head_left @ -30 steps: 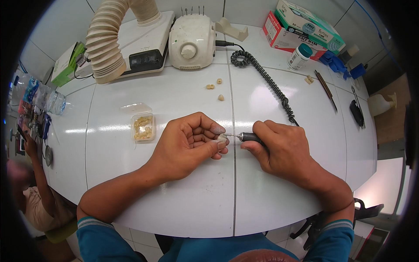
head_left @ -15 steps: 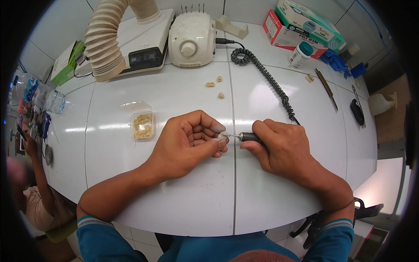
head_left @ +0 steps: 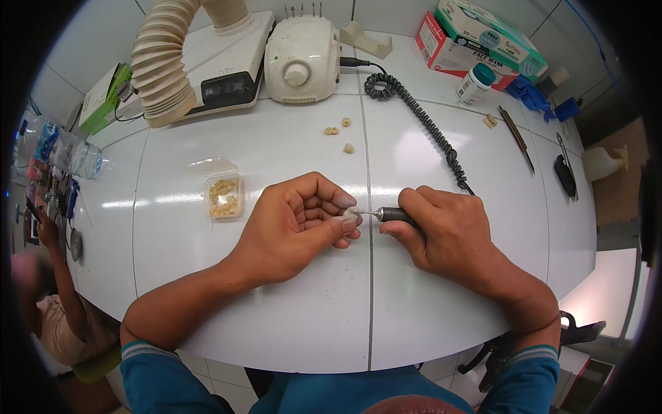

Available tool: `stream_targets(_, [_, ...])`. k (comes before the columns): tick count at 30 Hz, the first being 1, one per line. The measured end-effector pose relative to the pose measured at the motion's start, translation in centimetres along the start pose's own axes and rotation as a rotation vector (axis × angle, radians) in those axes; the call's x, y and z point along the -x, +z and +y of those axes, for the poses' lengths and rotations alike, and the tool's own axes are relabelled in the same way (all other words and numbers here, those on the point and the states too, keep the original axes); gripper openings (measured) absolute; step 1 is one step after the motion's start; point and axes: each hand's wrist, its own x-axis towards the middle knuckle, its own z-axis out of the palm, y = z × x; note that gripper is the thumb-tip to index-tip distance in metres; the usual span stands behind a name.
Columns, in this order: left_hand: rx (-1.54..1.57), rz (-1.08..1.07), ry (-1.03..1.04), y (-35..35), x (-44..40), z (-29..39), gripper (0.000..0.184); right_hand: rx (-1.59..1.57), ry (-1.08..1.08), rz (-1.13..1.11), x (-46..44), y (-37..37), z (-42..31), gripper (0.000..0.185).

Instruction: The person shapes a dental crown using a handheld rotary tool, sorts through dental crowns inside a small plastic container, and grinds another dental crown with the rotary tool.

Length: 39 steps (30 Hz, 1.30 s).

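Note:
Between the thumb and fingers of my left hand (head_left: 296,224) is a small whitish piece (head_left: 351,212), tooth-like and partly covered by the fingertips. My right hand (head_left: 445,231) is closed around a dark rotary handpiece (head_left: 394,215), whose thin metal bit (head_left: 367,212) points left and meets the small piece. White dust coats the left fingertips. Left of my hands, an open clear box (head_left: 224,196) holds several yellowish tooth-like pieces. Three more small pieces (head_left: 348,148) lie on the table beyond my hands.
A control box (head_left: 302,62) and a ribbed hose (head_left: 162,65) stand at the back. A coiled cord (head_left: 427,127) crosses the right side. Mask boxes (head_left: 483,48), a bottle (head_left: 474,85) and slim tools (head_left: 516,138) lie right. A person (head_left: 65,317) sits at far left.
My hands stay nearly in place, with the handpiece still at the small piece. The whole view has shifted very slightly.

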Motion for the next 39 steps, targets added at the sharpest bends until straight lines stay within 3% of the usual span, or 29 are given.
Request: stream_targets(39, [0.058,-0.006,0.016,-0.12,0.10,-0.02,0.017,-0.012,-0.021,0.056,0.03,0.29,0.15,0.045])
